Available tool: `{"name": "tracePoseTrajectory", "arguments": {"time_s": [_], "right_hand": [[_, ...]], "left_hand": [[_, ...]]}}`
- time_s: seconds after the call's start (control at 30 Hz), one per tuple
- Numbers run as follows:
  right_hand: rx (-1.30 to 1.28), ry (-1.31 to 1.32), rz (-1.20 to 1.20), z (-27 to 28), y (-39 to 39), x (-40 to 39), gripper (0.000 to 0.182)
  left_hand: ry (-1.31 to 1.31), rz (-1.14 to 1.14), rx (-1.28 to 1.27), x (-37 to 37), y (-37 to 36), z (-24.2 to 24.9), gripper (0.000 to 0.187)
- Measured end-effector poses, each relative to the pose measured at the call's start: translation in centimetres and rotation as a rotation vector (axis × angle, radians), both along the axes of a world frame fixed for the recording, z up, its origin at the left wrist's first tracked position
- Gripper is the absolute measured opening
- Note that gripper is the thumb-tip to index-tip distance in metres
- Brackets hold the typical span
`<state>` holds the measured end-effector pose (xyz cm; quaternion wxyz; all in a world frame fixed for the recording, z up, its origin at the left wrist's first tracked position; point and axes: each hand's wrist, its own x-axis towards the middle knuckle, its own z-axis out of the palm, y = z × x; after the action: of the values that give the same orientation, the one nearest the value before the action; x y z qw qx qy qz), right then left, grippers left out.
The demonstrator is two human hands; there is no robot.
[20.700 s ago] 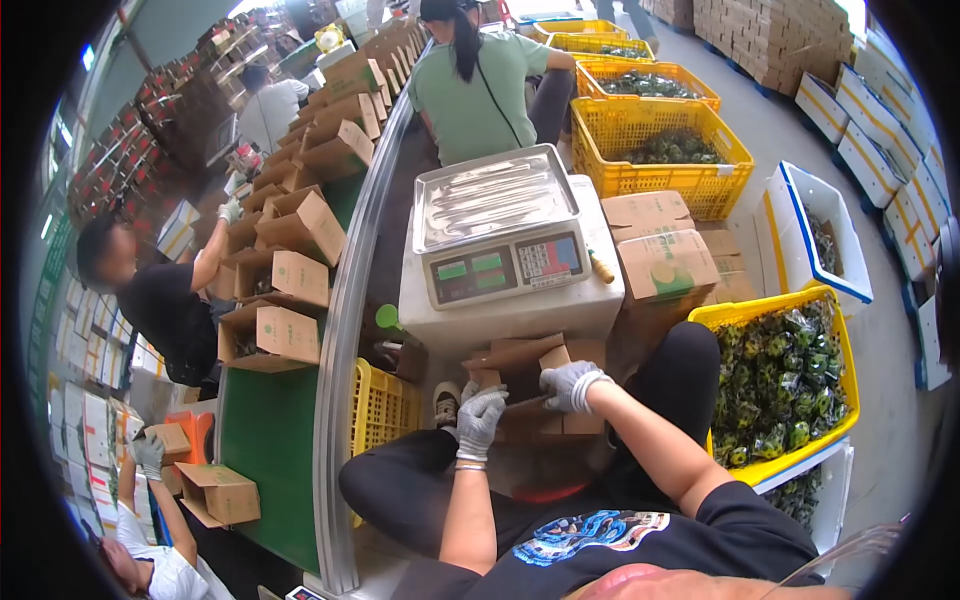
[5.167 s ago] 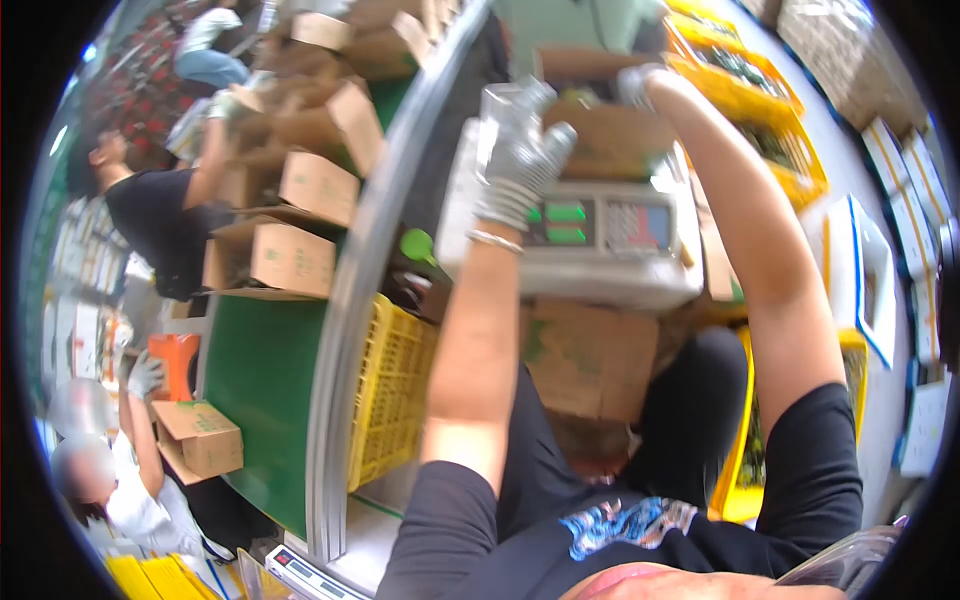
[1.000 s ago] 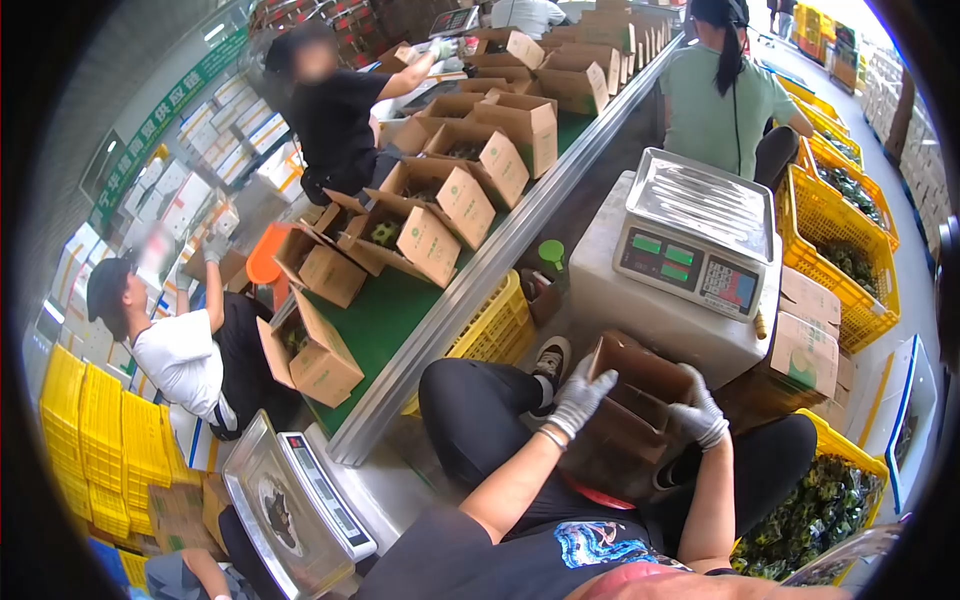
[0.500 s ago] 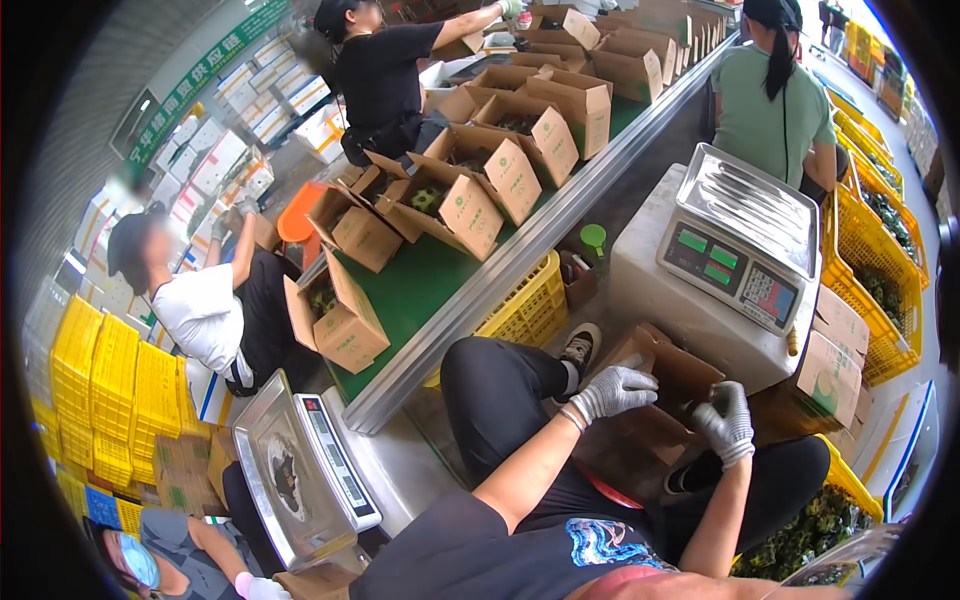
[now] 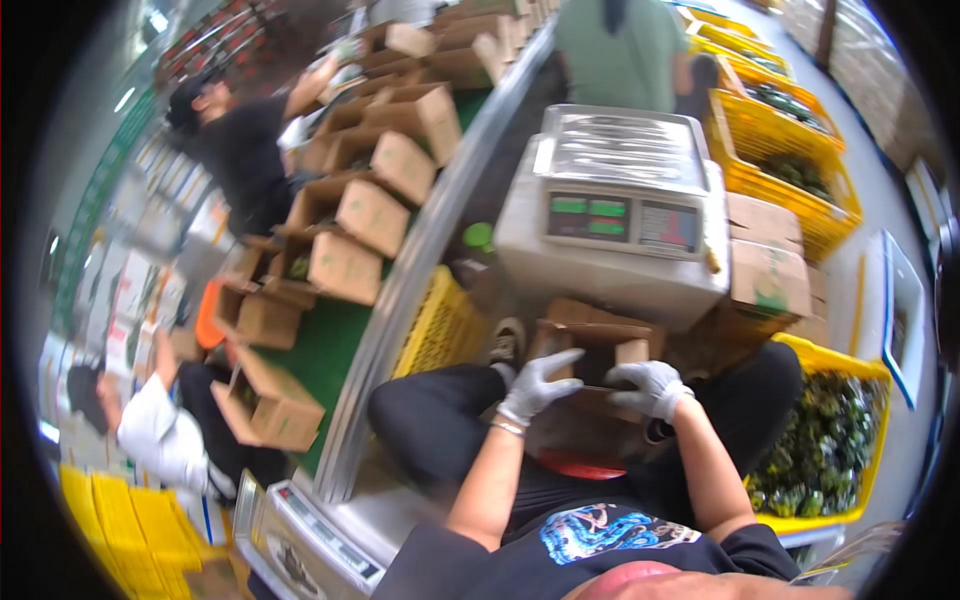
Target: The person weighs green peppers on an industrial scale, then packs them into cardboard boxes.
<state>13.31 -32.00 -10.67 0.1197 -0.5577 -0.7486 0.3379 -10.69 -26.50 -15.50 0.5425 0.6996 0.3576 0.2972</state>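
Observation:
An open cardboard box (image 5: 585,428) stands between my knees, its inside dark. My left hand (image 5: 538,388), in a pale knitted glove, is at the box's left side with thumb and fingers spread. Opposite it, my right hand (image 5: 655,390), gloved the same way, is over the right side, fingers slightly bent and apart. Neither hand holds anything. Just beyond the box, a digital scale (image 5: 622,222) with a metal pan rests on a white foam block (image 5: 610,278).
At my right is a yellow crate (image 5: 880,450) full of dark green produce; more yellow crates (image 5: 835,215) line the aisle. A conveyor (image 5: 335,375) with open cartons (image 5: 345,265) runs along my left. A second scale (image 5: 325,535) sits lower left. Several people work nearby.
The view has turned, so the foam block and box sit nearer the middle. My right hand, bent before, has lowered toward the box with its fingers apart. My left hand's fingers have spread.

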Motion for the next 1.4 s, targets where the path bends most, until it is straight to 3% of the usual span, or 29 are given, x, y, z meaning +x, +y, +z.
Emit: {"name": "tracePoseTrajectory", "arguments": {"time_s": [0.1, 0.17, 0.23, 0.27, 0.3, 0.37, 0.4, 0.43, 0.5, 0.53, 0.63, 0.67, 0.7, 0.73, 0.77, 0.8, 0.83, 0.87, 0.93, 0.97, 1.07, 1.17, 1.23, 1.27, 1.3, 1.4], "right_hand": [[-0.112, 0.002, -0.054, -0.2, 1.5, -0.1, 0.033], [-0.185, 0.004, -0.129, -0.8, 2.4, -0.6, 0.036], [0.035, -0.372, -0.236, -0.9, 2.3, -3.0, 0.048], [0.383, -0.435, -0.242, -2.4, 1.9, -3.3, 0.055], [0.727, -0.496, -0.237, -3.8, 1.6, -3.6, 0.061], [0.650, -0.521, -0.346, -0.6, 1.6, -3.2, 0.066], [0.611, -0.531, -0.396, 0.5, 1.5, -3.1, 0.069], [0.474, -0.503, -0.370, -0.5, 1.7, -2.6, 0.076], [0.411, -0.448, -0.214, -2.0, 0.4, -2.7, 0.073], [0.531, -0.510, -0.191, -5.1, -0.7, -3.0, 0.065], [0.437, -0.296, -0.174, -5.7, -2.4, -2.8, 0.057], [0.453, -0.151, -0.214, -5.7, -1.8, -2.2, 0.058], [0.452, 0.000, -0.258, -5.7, -1.1, -1.5, 0.061], [0.445, 0.111, -0.355, -6.1, -0.4, -1.1, 0.065], [0.422, 0.223, -0.466, -6.9, 0.1, -0.8, 0.069], [0.381, 0.252, -0.547, -7.9, 0.5, -0.6, 0.077], [0.231, 0.240, -0.610, -8.5, 1.0, -0.5, 0.085], [0.006, 0.334, -0.647, -8.9, 1.5, -0.2, 0.091], [-0.110, 0.376, -0.648, -9.0, 1.8, 0.3, 0.092], [0.095, 0.285, -0.648, -10.7, 1.6, 0.0, 0.077], [-0.021, 0.224, -0.674, -9.3, 2.0, -0.6, 0.066], [0.006, 0.285, -0.699, -9.5, 1.8, -0.1, 0.059], [0.149, 0.304, -0.725, -10.0, 0.8, 0.0, 0.062], [0.162, 0.314, -0.724, -10.4, 0.7, 0.1, 0.066], [0.179, 0.341, -0.744, -11.1, 0.5, 0.2, 0.071], [0.357, 0.320, -0.854, -9.1, -0.8, 1.7, 0.069]], "left_hand": [[-0.158, 0.126, -0.170, 0.3, 0.6, -1.6, 0.068], [0.168, 0.460, 0.160, 1.0, 0.6, -4.1, 0.067], [0.263, 0.762, 0.368, 2.7, 0.4, -5.1, 0.063], [0.185, 0.855, 0.179, 3.4, 0.3, -4.8, 0.063], [0.141, 0.803, -0.009, 2.9, 0.8, -5.6, 0.063], [0.123, 0.570, -0.177, 0.9, 1.7, -7.9, 0.062], [0.141, 0.467, -0.196, 0.0, 1.6, -8.4, 0.077], [0.169, 0.483, -0.083, -0.2, 1.3, -9.0, 0.080], [0.223, 0.511, 0.159, -0.5, 1.0, -9.9, 0.086], [0.080, 0.543, 0.150, -0.2, 1.1, -10.4, 0.089], [0.152, 0.475, 0.087, 0.2, 1.2, -9.0, 0.080], [-0.163, 0.428, -0.096, 0.3, 1.8, -10.7, 0.068], [-0.062, 0.459, -0.182, 1.4, 1.6, -6.5, 0.062], [-0.209, 0.476, -0.455, 1.6, 2.0, -5.8, 0.060], [-0.296, 0.517, -0.474, 1.8, 1.9, -5.9, 0.054], [-0.127, 0.484, -0.214, 2.2, 2.0, -4.9, 0.052], [-0.161, 0.488, -0.344, 1.9, 2.1, -4.8, 0.054], [0.072, 0.466, -0.087, 1.2, 2.6, -6.9, 0.059], [0.238, 0.534, -0.082, 1.8, 2.5, -6.9, 0.060], [0.403, 0.559, 0.029, 3.0, 2.1, -5.2, 0.062], [0.477, 0.537, -0.083, 3.0, 2.2, -5.1, 0.078], [0.711, 0.528, 0.258, 3.1, 2.5, -4.4, 0.087], [0.744, 0.493, 0.747, 5.1, 1.7, -3.2, 0.094], [0.819, 0.292, 0.810, 6.7, 1.1, -1.9, 0.091], [0.887, 0.063, 0.936, 7.5, 1.3, -3.8, 0.084], [1.015, -0.110, 0.890, 9.7, 0.7, -3.4, 0.084]]}}
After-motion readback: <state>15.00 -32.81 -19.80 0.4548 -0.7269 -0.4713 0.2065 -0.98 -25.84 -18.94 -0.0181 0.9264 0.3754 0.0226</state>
